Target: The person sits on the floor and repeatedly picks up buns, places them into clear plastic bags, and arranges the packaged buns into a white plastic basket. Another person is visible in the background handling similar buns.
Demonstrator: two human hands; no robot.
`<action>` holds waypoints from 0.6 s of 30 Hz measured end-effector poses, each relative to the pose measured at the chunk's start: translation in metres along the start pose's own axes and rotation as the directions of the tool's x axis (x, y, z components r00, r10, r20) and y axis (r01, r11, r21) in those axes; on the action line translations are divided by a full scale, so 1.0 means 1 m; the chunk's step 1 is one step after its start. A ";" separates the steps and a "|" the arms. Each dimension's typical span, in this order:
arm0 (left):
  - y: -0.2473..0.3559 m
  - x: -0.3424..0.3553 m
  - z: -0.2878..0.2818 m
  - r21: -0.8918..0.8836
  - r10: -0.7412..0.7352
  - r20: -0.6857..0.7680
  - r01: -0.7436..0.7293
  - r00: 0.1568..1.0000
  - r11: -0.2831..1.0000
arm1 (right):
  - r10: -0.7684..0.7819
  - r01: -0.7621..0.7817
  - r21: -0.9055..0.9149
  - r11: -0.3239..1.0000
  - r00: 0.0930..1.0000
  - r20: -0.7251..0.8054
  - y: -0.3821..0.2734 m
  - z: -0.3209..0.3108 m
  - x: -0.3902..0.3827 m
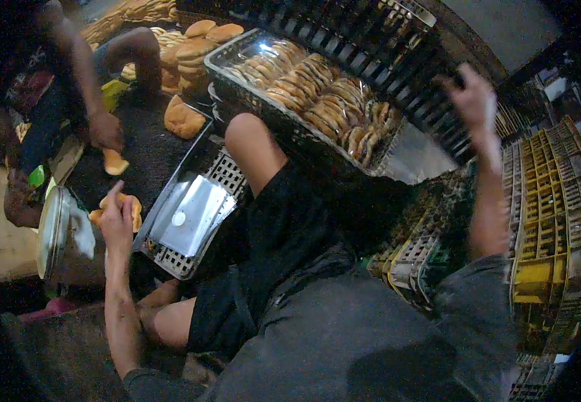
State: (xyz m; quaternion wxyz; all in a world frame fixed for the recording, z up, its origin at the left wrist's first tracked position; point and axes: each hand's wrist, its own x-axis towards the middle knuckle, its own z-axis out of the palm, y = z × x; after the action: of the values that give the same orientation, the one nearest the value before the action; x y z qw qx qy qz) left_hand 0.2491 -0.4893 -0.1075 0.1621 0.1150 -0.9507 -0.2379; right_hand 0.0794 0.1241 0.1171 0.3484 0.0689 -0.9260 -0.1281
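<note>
My left hand (117,218) is closed round a golden bread roll (135,209), low at the left, with the index finger stretched along it. Raised at the upper right, my right hand (473,100) is blurred but its fingers look apart, and I see nothing in them. Just right of my left hand, a stack of clear plastic bags (190,213) lies in a grey slotted crate (184,266). Across from me, another person's hand (106,130) holds a piece of bread (115,162). A larger piece of bread (183,118) rests on the dark surface.
A crate (264,100) full of bagged flat breads stands beyond my knee. Loose breads (200,50) are piled behind it. A round tub (52,231) with something white on it sits left of my left hand. Yellow crates (542,201) are stacked at the right.
</note>
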 end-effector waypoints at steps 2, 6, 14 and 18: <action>-0.006 -0.002 0.009 0.014 0.100 -0.138 -0.099 0.985 0.995 | 0.110 -0.107 0.119 0.987 0.994 -0.019 -0.063 0.027 -0.042; -0.011 0.007 0.048 0.036 -0.010 0.258 0.000 0.966 0.999 | 0.286 -0.313 0.154 0.937 0.942 0.173 -0.096 0.081 -0.077; 0.039 0.004 0.154 0.367 -0.466 0.512 0.307 0.721 0.878 | -0.022 -0.079 0.393 0.916 0.969 0.246 -0.164 0.052 -0.045; -0.001 0.006 0.174 0.310 -0.374 0.554 0.233 0.744 0.922 | -0.113 -0.007 0.440 0.898 0.963 0.246 -0.189 0.066 -0.034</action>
State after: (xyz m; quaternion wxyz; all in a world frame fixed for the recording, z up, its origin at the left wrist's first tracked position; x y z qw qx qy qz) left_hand 0.1811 -0.4198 -0.2517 -0.2039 0.2044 -0.9407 -0.1781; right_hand 0.0686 -0.0373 -0.0060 0.1933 0.1531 -0.9669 0.0653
